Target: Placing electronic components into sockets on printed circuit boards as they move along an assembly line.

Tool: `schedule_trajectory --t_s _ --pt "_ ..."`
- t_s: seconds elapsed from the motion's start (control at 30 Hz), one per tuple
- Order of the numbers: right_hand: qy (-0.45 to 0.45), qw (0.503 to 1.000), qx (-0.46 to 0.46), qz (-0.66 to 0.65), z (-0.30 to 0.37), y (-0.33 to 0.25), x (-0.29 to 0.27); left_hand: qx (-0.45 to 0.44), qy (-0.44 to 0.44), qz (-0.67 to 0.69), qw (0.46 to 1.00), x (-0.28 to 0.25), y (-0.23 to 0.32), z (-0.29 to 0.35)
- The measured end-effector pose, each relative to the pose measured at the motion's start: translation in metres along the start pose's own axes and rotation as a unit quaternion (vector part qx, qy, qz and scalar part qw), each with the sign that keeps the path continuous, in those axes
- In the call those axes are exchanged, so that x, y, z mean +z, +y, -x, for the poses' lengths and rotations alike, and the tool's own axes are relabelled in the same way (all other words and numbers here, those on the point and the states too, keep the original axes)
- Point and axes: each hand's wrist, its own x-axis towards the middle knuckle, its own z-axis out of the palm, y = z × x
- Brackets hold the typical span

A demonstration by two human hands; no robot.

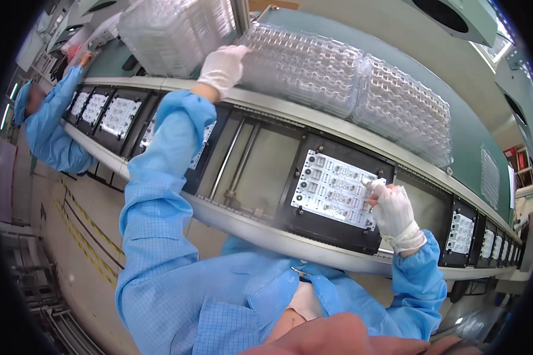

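My left hand, in a white glove, reaches to the left end of a clear plastic tray with rows of pockets. Its fingers are drawn together at the tray's edge, and what they may hold is hidden. My right hand, gloved with some fingertips bare, is closed in a pinch over the right end of a white panel of boards. Anything between those fingertips is too small to make out. The panel lies on a black fixture plate on the conveyor, with dark round knobs along its left side.
A second clear tray adjoins the first on the green bench. Tall stacked clear trays stand at the back left. The conveyor rail runs across, carrying more panels. A co-worker in blue is at far left.
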Motion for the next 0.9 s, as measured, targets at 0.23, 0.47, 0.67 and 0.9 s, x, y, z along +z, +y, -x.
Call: schedule_trajectory --t_s 0.23,0.47,0.67,0.9 --pt "0.178 0.98 -0.007 0.089 -0.047 0.083 -0.015 -0.013 -0.128 0.036 0.991 -0.004 -0.062 -0.003" --pt "0.225 0.937 0.224 0.146 -0.091 0.208 -0.039 -0.018 -0.09 0.19 0.977 -0.033 -0.038 -0.002" --pt "0.239 0.875 0.397 0.145 -0.07 0.251 -0.06 0.075 -0.093 0.259 0.959 -0.086 0.038 0.062" --pt "0.273 0.93 0.204 0.136 -0.048 0.272 -0.044 0.077 -0.144 0.295 0.942 -0.099 0.091 0.116"
